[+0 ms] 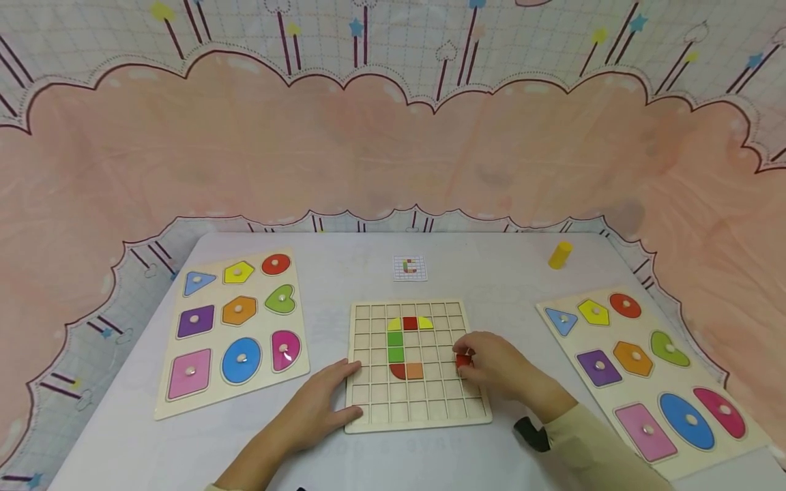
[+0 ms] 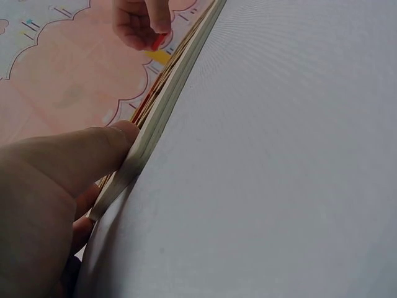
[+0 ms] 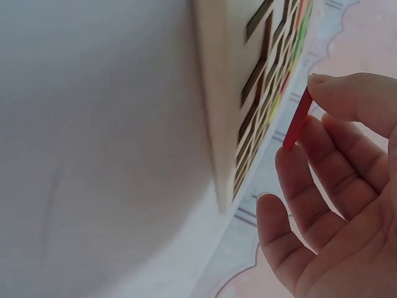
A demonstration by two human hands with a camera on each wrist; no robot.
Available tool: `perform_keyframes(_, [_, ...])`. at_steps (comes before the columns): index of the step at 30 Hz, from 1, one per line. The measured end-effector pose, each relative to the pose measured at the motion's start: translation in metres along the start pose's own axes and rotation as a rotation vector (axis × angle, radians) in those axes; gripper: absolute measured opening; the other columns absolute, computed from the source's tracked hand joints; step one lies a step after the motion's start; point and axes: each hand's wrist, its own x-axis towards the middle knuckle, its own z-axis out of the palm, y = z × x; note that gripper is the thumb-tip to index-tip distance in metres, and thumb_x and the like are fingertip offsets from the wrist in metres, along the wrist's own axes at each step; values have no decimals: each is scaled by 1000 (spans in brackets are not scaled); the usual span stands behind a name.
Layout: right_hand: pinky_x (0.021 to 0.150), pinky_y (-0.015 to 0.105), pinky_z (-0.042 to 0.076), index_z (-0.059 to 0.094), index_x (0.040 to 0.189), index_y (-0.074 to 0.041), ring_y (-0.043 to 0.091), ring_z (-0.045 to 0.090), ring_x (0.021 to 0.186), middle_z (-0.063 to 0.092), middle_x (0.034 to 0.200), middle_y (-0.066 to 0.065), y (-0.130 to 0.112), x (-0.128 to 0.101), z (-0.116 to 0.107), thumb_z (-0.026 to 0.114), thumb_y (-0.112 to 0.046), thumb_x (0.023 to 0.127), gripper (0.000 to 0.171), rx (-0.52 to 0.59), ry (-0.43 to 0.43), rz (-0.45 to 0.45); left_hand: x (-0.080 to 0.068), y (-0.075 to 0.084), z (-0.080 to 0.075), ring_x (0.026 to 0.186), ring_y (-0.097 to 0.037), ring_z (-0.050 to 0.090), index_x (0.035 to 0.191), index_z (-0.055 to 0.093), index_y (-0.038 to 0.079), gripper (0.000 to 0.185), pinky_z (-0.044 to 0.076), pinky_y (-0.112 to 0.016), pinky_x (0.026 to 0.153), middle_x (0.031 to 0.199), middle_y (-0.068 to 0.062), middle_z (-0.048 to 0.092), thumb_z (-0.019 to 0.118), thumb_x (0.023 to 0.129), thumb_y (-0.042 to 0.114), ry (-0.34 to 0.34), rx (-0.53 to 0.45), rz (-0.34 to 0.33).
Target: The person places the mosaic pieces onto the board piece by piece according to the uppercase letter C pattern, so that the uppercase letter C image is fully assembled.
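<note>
A wooden grid board (image 1: pixel 430 397) lies on the table, with yellow, red, green and orange tiles in a C-like figure in its squares. My left hand (image 1: pixel 321 404) touches the board's left edge, thumb and fingers extended; the left wrist view shows the thumb (image 2: pixel 93 152) at its rim. Over the right side of the board my right hand (image 1: pixel 499 365) pinches a small red tile (image 1: pixel 463 359). In the right wrist view the thin red tile (image 3: pixel 298 118) stands out between thumb and fingertips, above the board's surface.
A small pattern card (image 1: pixel 409 269) lies behind the board. Knobbed shape puzzles stand on either side, the left puzzle board (image 1: pixel 211 290) and the right puzzle board (image 1: pixel 604 395). A yellow cylinder (image 1: pixel 560 255) is at the back right of the white table (image 1: pixel 344 262).
</note>
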Motion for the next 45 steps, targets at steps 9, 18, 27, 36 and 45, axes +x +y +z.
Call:
perform_keyframes(9, [82,38,52,69,104,-5,17,57,89,64,94,-3,-14,11,8,73,-6,85,19,20,-15,-76,-2,1,0,136,-38,45,140,56,5,67,35,-55,111,145,-18,52,83,82,24,4,-5,4])
perform_keyframes(18, [80,36,53,69,104,-6,15,57,88,63,94,-4,-19,15,15,74,-7,85,20,5,0,-109,-3,1,-1,136,-38,45,141,56,6,68,35,-55,111,145,-18,52,83,82,25,3,-8,11])
perform_keyframes(27, [84,39,53,70,104,-6,17,58,90,65,95,-2,-24,18,21,71,-5,86,19,10,-20,-111,-3,1,-1,135,-38,45,140,56,6,67,35,-55,111,144,-18,52,83,82,25,7,-2,18])
perform_keyframes(36, [84,40,52,70,105,-6,17,55,89,64,95,-2,-28,20,27,71,-7,86,18,19,-46,-107,-3,2,-1,135,-38,45,140,56,5,67,35,-55,111,144,-18,52,83,82,23,10,-2,22])
perform_keyframes(45, [79,36,50,70,104,-10,15,52,85,60,90,-6,-29,21,29,72,-7,87,17,-3,-66,-81,-3,2,-2,136,-38,45,140,56,6,67,35,-55,111,144,-18,52,83,82,24,7,-4,20])
